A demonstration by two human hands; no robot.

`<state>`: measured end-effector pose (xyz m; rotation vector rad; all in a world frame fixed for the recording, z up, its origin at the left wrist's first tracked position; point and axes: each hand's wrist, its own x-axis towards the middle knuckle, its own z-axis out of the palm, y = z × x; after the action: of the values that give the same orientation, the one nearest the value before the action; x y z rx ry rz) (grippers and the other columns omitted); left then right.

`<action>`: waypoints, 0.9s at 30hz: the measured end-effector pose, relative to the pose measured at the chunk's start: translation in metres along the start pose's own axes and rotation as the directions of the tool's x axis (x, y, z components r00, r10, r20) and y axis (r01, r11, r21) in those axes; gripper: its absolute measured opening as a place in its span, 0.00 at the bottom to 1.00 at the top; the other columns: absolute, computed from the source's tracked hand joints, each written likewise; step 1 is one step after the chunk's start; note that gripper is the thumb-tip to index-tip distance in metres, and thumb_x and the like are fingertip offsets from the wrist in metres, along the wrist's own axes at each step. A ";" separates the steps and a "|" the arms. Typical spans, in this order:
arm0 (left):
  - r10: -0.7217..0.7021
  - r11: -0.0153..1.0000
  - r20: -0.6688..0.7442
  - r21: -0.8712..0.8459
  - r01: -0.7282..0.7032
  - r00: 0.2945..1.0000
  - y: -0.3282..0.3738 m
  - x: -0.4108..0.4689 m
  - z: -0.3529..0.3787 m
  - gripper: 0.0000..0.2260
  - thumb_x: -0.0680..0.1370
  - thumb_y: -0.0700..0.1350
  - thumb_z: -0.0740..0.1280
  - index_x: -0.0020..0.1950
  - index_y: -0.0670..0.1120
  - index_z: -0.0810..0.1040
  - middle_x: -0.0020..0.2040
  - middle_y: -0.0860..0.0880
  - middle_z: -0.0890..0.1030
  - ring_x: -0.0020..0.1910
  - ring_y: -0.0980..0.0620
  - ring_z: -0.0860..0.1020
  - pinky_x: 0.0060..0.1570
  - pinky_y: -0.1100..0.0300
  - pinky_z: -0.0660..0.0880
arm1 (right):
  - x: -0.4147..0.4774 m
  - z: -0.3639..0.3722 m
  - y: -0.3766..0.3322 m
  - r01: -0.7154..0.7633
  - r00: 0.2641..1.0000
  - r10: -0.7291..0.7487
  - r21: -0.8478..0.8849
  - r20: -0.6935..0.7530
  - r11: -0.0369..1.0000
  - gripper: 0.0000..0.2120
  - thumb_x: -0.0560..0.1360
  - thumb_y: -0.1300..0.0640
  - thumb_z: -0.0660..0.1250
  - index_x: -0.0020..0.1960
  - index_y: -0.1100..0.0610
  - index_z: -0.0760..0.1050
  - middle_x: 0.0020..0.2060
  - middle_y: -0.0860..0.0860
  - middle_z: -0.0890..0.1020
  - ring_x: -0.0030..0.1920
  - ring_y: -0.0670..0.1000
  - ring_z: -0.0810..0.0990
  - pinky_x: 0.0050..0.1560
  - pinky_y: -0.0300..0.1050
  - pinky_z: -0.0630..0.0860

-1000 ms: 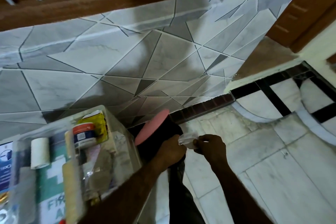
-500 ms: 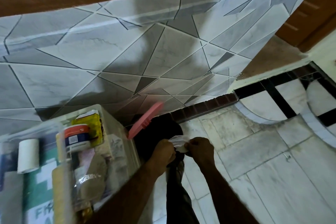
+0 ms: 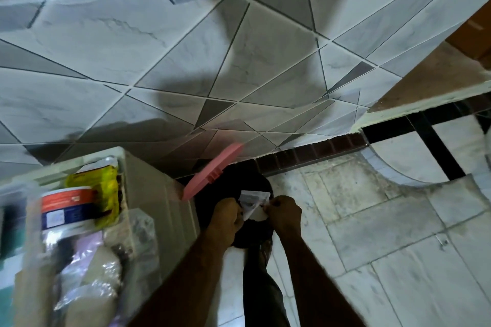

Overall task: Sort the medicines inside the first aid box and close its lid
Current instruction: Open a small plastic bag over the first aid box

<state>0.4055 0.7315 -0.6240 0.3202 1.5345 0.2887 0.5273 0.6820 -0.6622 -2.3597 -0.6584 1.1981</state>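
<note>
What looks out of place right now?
The first aid box is open, packets heaped unevenly inside. Left hand and right hand pinch a crumpled wrapper over a black bin, its pink lid tilted up.

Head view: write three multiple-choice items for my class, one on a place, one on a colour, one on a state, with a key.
1. Where is the small packet? A. on the floor B. between the left hand and right hand C. on the wall
2. What colour is the bin lid? A. pink B. green C. black
3. The first aid box is: A. shut B. open C. upside down
Key: 1 B, both hands pinch it; 2 A, the raised lid is pink; 3 B, its contents show.
</note>
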 end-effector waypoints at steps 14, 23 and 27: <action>-0.073 0.996 -0.132 -0.054 0.066 0.989 -0.020 0.055 0.005 0.20 0.81 0.38 0.56 0.72 0.33 0.64 0.34 0.46 0.66 0.31 0.51 0.64 0.49 0.56 0.72 | 0.046 0.049 0.026 -0.043 0.987 0.049 -0.038 0.152 0.998 0.09 0.72 0.55 0.70 0.47 0.61 0.80 0.45 0.57 0.84 0.49 0.57 0.82 0.44 0.40 0.71; -0.095 0.995 -0.097 -0.027 0.093 0.991 -0.012 0.016 0.014 0.21 0.81 0.39 0.58 0.74 0.36 0.64 0.73 0.34 0.65 0.73 0.37 0.64 0.69 0.49 0.68 | 0.015 0.020 0.026 -0.086 0.987 0.076 0.068 0.139 0.994 0.04 0.71 0.56 0.70 0.45 0.52 0.82 0.45 0.54 0.86 0.46 0.54 0.84 0.53 0.50 0.81; 0.122 0.976 -0.005 0.181 -0.119 0.993 -0.002 -0.028 0.014 0.18 0.80 0.39 0.60 0.70 0.38 0.70 0.69 0.39 0.73 0.69 0.39 0.71 0.63 0.51 0.71 | -0.021 -0.010 0.000 0.005 0.994 -0.022 0.157 0.108 0.988 0.07 0.72 0.58 0.68 0.38 0.47 0.80 0.38 0.52 0.85 0.43 0.55 0.84 0.51 0.52 0.81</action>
<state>0.4193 0.7183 -0.5984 0.5567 1.5628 0.2474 0.5249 0.6685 -0.6433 -2.1701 -0.5912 1.3301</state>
